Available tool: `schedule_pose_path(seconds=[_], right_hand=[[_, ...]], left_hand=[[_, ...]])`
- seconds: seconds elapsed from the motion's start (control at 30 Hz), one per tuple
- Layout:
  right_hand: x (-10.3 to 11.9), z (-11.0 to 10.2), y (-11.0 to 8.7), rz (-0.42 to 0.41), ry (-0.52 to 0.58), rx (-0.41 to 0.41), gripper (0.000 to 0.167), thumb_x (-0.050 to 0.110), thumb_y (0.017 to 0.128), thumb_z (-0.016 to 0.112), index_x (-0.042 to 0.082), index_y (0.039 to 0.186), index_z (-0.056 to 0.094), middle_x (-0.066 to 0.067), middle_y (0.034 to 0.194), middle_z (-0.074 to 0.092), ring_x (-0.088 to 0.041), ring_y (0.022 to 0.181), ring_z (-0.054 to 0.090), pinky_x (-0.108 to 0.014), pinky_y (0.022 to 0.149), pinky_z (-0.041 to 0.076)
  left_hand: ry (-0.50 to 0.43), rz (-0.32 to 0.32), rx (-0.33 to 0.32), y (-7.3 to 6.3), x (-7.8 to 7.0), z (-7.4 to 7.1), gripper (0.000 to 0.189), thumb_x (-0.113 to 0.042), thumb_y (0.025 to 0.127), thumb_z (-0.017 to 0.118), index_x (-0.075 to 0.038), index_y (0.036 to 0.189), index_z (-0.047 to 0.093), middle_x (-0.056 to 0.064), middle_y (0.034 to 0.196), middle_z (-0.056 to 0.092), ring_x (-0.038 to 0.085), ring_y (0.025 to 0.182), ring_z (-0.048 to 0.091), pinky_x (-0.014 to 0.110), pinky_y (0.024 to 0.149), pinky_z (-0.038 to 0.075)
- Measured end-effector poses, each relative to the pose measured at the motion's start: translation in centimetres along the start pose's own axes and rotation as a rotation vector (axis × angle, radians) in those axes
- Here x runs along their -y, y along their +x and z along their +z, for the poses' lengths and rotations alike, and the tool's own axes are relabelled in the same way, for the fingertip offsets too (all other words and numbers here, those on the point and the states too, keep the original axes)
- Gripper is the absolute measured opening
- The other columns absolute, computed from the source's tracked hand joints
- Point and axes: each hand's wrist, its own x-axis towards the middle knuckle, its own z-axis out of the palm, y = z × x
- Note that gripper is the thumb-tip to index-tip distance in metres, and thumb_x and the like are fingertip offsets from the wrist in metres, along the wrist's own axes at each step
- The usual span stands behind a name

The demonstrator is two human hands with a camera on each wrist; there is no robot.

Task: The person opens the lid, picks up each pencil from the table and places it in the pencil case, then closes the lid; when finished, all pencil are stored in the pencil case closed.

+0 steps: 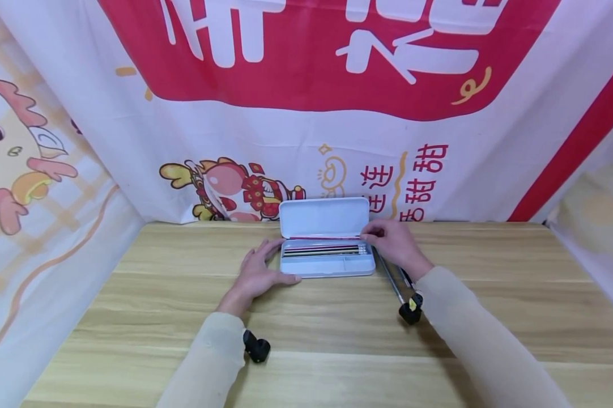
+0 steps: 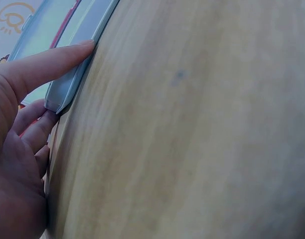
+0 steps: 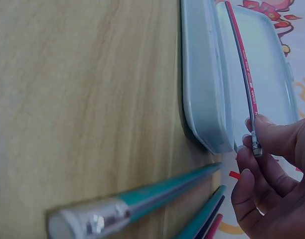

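A light blue pencil case [image 1: 311,268] stands with its lid [image 1: 324,217] raised against the cloth behind. Several pencils [image 1: 322,251] lie side by side in its long rear compartment. My left hand [image 1: 255,276] holds the case's left end, thumb along the front wall and fingers round the left side. With thumb and fingertips, my right hand [image 1: 395,245] pinches a red and dark striped pencil [image 3: 246,69] near its eraser end. That pencil is level above the rear of the case, in front of the lid.
To the right of the case, a teal pencil [image 3: 162,193] lies on the wooden table [image 1: 337,328], with several others beside it, partly under my right forearm. A printed cloth [image 1: 225,127] hangs directly behind the table. Black wrist cameras [image 1: 257,347] jut from both sleeves.
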Motion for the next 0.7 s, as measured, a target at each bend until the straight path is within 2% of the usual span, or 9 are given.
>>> schedule_pose_path(seconds=[0.47,0.7], right_hand=[[0.4,1.8,0.9,-0.11,-0.053,-0.083,0.006,0.007,0.099,0.076,0.005,0.101,0.082,-0.013,0.1,0.077,-0.029,0.097,0.066,-0.046,0.088,0.057],[0.4,2.3,0.9,-0.121,-0.094,-0.083,0.005,0.008,0.097,0.078,0.007,0.098,0.083,-0.012,0.101,0.074,-0.029,0.099,0.067,-0.049,0.093,0.058]], left_hand=[[0.016,0.003,0.0,0.0,-0.1,0.0,0.096,-0.032,0.076,0.099,-0.028,0.159,0.051,0.003,0.174,0.042,0.032,0.171,0.008,0.057,0.139,-0.004],[0.026,0.01,-0.009,0.1,-0.1,-0.1,0.096,-0.032,0.075,0.099,-0.028,0.159,0.051,0.003,0.174,0.042,0.031,0.171,0.009,0.054,0.14,-0.004]])
